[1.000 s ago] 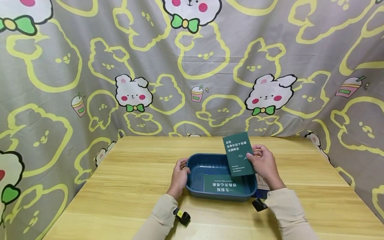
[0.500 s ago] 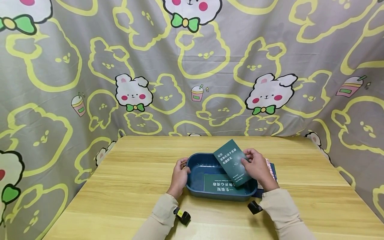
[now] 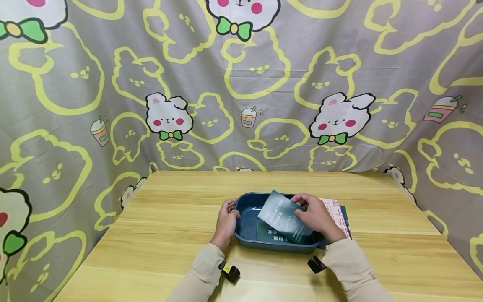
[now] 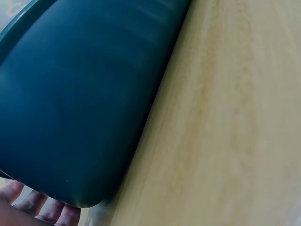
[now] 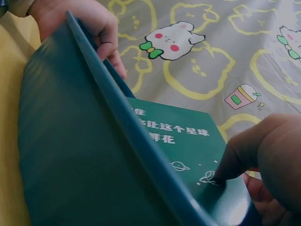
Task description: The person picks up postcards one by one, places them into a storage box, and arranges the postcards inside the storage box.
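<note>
A dark blue plastic basin [image 3: 246,218] with rounded corners sits on the wooden table. My left hand [image 3: 226,220] grips its left end, the thumb at the rim and the fingers around the outside. My right hand [image 3: 315,212] pinches a green card [image 3: 281,212] with white print between thumb and fingers, tilted inside the basin's opening. Under it, a second green card [image 3: 266,233] lies on the basin floor, partly covered. In the right wrist view the thumb presses on the face of the held card [image 5: 178,141], and the basin's near wall [image 5: 80,141] hides its lower part.
Right of the basin lies a pile of cards, a pink-and-white one [image 3: 333,212] with red characters on top, partly hidden by my right forearm. A patterned curtain [image 3: 211,84] hangs behind the wooden table [image 3: 170,235]. A black strap device [image 3: 230,272] sits on each wrist.
My right hand has moved left and down with the card, turning it and lowering it into the basin. More of the pile at the right shows. My left hand has stayed on the basin.
</note>
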A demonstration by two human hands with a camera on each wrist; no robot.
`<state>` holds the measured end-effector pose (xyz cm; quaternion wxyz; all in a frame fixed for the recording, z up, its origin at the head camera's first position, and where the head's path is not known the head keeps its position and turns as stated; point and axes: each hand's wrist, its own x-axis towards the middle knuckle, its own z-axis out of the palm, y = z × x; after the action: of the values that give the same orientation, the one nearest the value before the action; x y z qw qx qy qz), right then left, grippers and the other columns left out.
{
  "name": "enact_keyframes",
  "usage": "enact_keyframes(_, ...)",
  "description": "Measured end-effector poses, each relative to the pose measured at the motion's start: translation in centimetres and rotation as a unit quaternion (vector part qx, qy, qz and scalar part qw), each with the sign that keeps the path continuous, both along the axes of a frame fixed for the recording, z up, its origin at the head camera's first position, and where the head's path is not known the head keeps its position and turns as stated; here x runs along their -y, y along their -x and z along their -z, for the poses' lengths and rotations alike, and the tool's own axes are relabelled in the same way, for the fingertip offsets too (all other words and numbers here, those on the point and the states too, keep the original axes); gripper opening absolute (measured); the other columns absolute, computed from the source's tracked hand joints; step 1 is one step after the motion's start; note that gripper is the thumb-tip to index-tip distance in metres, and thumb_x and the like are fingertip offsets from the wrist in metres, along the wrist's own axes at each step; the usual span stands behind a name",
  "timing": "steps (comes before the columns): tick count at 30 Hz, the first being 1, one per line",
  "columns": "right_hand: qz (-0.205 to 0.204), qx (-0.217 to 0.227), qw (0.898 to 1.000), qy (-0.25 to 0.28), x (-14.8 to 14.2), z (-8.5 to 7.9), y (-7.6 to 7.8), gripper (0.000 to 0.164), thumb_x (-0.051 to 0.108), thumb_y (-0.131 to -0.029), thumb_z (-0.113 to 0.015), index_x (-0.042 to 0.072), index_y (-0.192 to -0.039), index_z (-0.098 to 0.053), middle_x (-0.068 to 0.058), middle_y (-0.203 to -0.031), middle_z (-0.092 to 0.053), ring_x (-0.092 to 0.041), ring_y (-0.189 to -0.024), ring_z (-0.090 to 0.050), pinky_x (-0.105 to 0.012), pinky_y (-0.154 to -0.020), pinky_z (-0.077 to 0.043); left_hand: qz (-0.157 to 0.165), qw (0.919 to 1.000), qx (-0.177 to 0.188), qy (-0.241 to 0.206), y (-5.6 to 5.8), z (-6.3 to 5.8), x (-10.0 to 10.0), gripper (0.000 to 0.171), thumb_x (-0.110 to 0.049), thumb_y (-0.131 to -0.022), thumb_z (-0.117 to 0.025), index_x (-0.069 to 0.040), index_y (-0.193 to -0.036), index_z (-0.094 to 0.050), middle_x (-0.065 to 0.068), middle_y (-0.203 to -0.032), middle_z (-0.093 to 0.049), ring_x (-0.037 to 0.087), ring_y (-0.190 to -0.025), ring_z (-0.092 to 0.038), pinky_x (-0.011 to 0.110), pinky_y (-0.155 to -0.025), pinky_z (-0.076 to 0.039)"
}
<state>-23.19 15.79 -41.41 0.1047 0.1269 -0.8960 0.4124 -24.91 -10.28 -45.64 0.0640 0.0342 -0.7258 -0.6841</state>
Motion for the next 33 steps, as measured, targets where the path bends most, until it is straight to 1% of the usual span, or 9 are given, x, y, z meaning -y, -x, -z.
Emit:
enact_keyframes(8,-0.062,-0.016,0.997,-0.046,0.8,0.4,-0.3,0.025,-0.004,-0.075,-0.064,0.01,-0.096,-0.068,-0.005,-0.088,-0.06,-0.02,-0.076,-0.051,-0.039,-0.068,-0.047,0.001,1.0,-0.002,-0.004,0.0,0.0,0.1,0.05,0.007,-0.074,-0.046,-0.001,-0.123,-0.052,0.021,-0.123,-0.056,0.034,-0.111,-0.05,0.041,-0.085,-0.041)
enact_keyframes(13,-0.095,-0.027,0.991,-0.09,1.2,0.7,-0.4,0.028,-0.003,-0.076,-0.063,0.011,-0.099,-0.069,-0.003,-0.092,-0.062,-0.019,-0.082,-0.054,-0.041,-0.073,-0.05,0.007,1.0,0.002,-0.002,0.0,-0.1,0.0,0.048,0.007,-0.076,-0.046,-0.001,-0.123,-0.051,0.021,-0.124,-0.055,0.034,-0.111,-0.05,0.042,-0.086,-0.041)
enact_keyframes(16,-0.091,-0.028,0.99,-0.108,1.5,1.0,-0.4,0.028,-0.003,-0.076,-0.065,0.011,-0.1,-0.069,-0.002,-0.094,-0.062,-0.019,-0.085,-0.056,-0.043,-0.076,-0.051,0.006,1.0,0.003,0.0,-0.1,-0.2,-0.1,0.048,0.007,-0.075,-0.046,-0.001,-0.122,-0.052,0.021,-0.124,-0.055,0.034,-0.112,-0.05,0.042,-0.086,-0.041)
enact_keyframes(20,-0.072,-0.012,0.989,-0.127,1.8,1.2,-0.4,0.029,-0.003,-0.075,-0.069,0.012,-0.1,-0.07,-0.001,-0.096,-0.062,-0.018,-0.087,-0.055,-0.043,-0.079,-0.051,0.002,1.0,0.0,-0.001,-0.1,-0.2,-0.1,0.048,0.007,-0.074,-0.046,-0.001,-0.121,-0.052,0.021,-0.124,-0.055,0.034,-0.113,-0.05,0.042,-0.085,-0.041)
enact_keyframes(23,-0.063,0.005,0.986,-0.156,2.1,1.5,-0.4,0.037,-0.004,-0.073,-0.071,0.014,-0.105,-0.068,-0.001,-0.099,-0.063,-0.019,-0.092,-0.056,-0.044,-0.083,-0.051,0.001,1.0,-0.002,0.002,-0.1,-0.2,-0.2,0.048,0.007,-0.075,-0.045,-0.002,-0.122,-0.052,0.02,-0.125,-0.055,0.034,-0.114,-0.049,0.042,-0.085,-0.041)
enact_keyframes(28,-0.067,0.041,0.978,-0.191,2.5,1.7,-0.5,0.055,-0.009,-0.067,-0.073,0.013,-0.117,-0.063,-0.006,-0.104,-0.064,-0.026,-0.101,-0.054,-0.054,-0.096,-0.041,-0.002,1.0,0.0,0.006,-0.1,-0.1,-0.2,0.048,0.006,-0.075,-0.045,-0.003,-0.122,-0.05,0.02,-0.127,-0.054,0.034,-0.114,-0.049,0.043,-0.085,-0.041)
enact_keyframes(31,-0.078,0.055,0.976,-0.196,2.5,1.7,-0.7,0.056,-0.009,-0.066,-0.073,0.012,-0.117,-0.062,-0.008,-0.108,-0.065,-0.028,-0.105,-0.053,-0.057,-0.098,-0.037,-0.004,1.0,0.0,0.005,-0.2,-0.1,-0.2,0.048,0.006,-0.075,-0.045,-0.003,-0.122,-0.05,0.02,-0.127,-0.054,0.034,-0.114,-0.049,0.043,-0.086,-0.042)
enact_keyframes(32,-0.081,0.057,0.975,-0.199,2.5,1.7,-0.7,0.056,-0.01,-0.066,-0.073,0.011,-0.116,-0.063,-0.008,-0.108,-0.065,-0.029,-0.105,-0.053,-0.056,-0.097,-0.038,-0.003,1.0,0.0,0.006,-0.5,-0.6,-0.3,0.048,0.007,-0.075,-0.045,-0.001,-0.122,-0.049,0.021,-0.127,-0.054,0.035,-0.114,-0.049,0.044,-0.086,-0.042)
enact_keyframes(33,-0.085,0.057,0.974,-0.203,2.5,1.7,-0.8,0.055,-0.01,-0.065,-0.073,0.011,-0.116,-0.063,-0.008,-0.107,-0.065,-0.029,-0.104,-0.053,-0.055,-0.096,-0.039,-0.004,1.0,0.001,0.006,-0.5,-0.6,-0.3,0.048,0.007,-0.075,-0.045,-0.001,-0.122,-0.05,0.021,-0.126,-0.054,0.035,-0.114,-0.049,0.043,-0.086,-0.042)
